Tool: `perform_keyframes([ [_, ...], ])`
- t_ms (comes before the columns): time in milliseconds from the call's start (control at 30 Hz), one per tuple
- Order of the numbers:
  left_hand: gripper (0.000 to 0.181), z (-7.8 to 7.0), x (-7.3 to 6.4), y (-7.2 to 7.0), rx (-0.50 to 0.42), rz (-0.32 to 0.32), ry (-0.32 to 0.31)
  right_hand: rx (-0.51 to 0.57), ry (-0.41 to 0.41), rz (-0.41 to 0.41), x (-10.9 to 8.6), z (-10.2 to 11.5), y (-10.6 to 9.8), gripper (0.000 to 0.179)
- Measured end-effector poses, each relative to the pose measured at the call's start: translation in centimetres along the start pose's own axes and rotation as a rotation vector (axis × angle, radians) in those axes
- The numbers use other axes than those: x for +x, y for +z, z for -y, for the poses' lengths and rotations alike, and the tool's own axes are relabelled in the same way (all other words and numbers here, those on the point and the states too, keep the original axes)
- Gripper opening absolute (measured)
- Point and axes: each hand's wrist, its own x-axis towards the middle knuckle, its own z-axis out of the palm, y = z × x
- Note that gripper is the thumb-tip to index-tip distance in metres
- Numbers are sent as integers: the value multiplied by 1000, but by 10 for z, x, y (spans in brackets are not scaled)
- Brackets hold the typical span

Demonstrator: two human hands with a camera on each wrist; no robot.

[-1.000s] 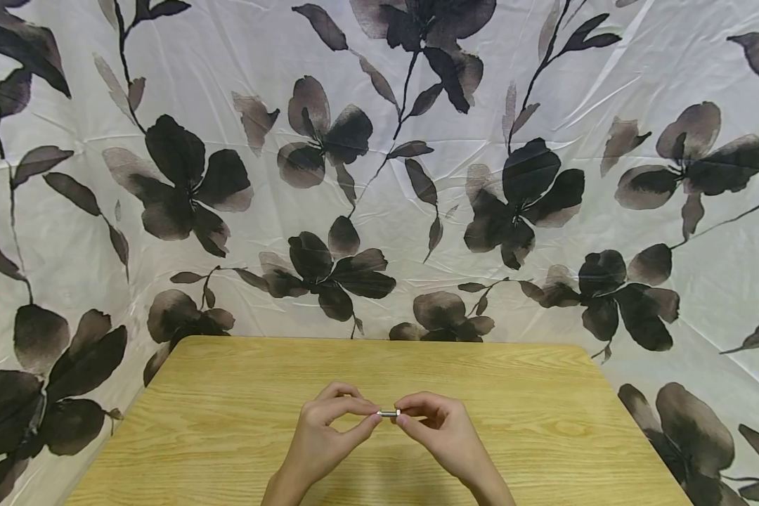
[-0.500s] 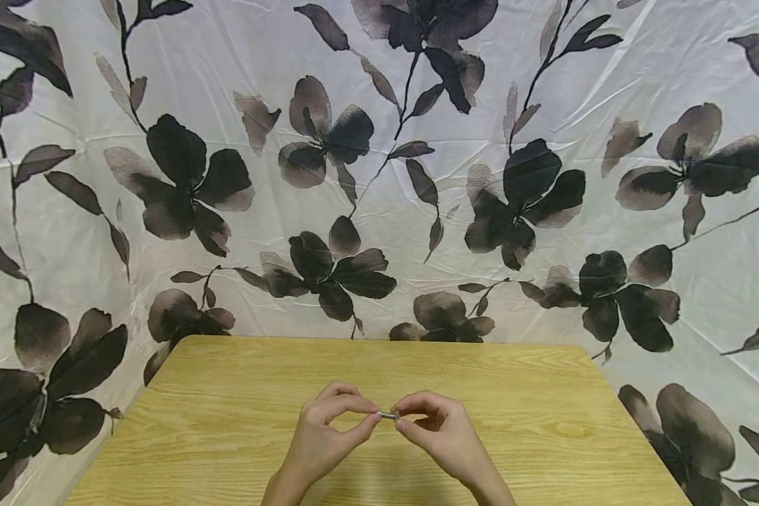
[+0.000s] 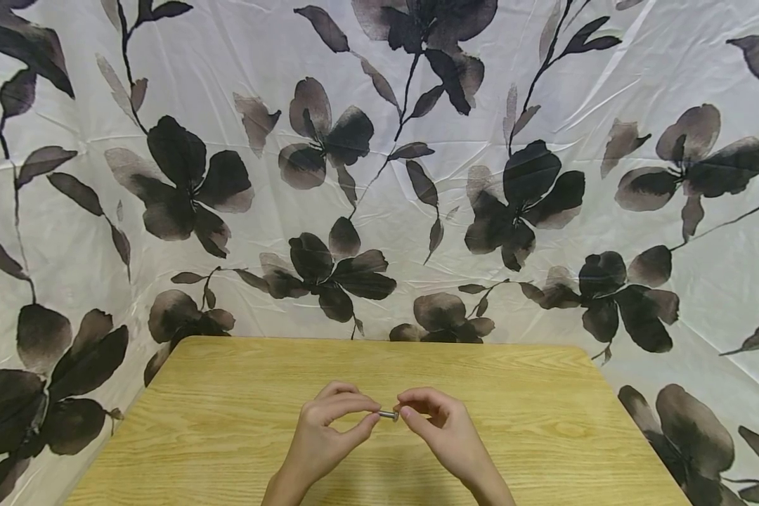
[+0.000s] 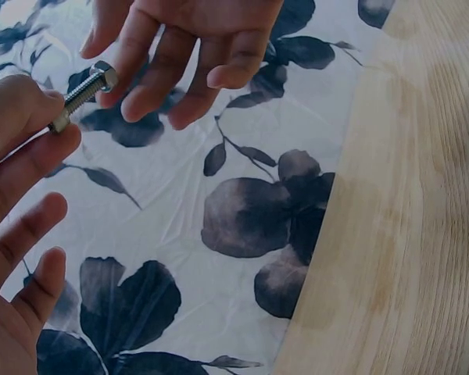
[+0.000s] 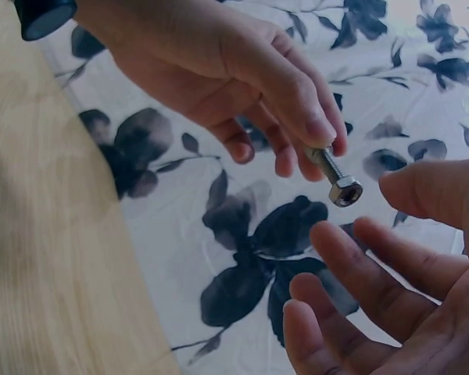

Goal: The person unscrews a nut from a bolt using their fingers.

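Note:
A small silvery metal bolt (image 3: 388, 415) lies roughly level between the two hands, above the table. My left hand (image 3: 330, 425) pinches its left end between thumb and index finger. In the left wrist view the threaded shank of the bolt (image 4: 82, 95) shows, with a nut (image 4: 60, 121) right at the fingertips. Its hexagonal far end points toward my right hand (image 3: 439, 429). In the right wrist view, my right thumb and fingers (image 5: 410, 285) are spread apart around that end of the bolt (image 5: 345, 191), with a gap to it.
Below the hands is a light wood-grain table (image 3: 228, 379) with rounded far corners. A white cloth with dark flowers (image 3: 417, 232) hangs behind it and at both sides. A dark band (image 5: 47, 17) is at the left wrist.
My right thumb and fingers have let go of the bolt's hexagonal end and spread apart. The bolt now tilts slightly down at its right end. My left hand stays nearly still.

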Motion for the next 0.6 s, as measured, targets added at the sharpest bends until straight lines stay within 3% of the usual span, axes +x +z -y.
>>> perform_keyframes([
  [167,28,-1,0,0,-1,5,-14,-34,78,-10,0,1,-1,29],
  [600,28,0,0,1,-17,18,-4,-23,98,4,-1,0,-1,29],
])
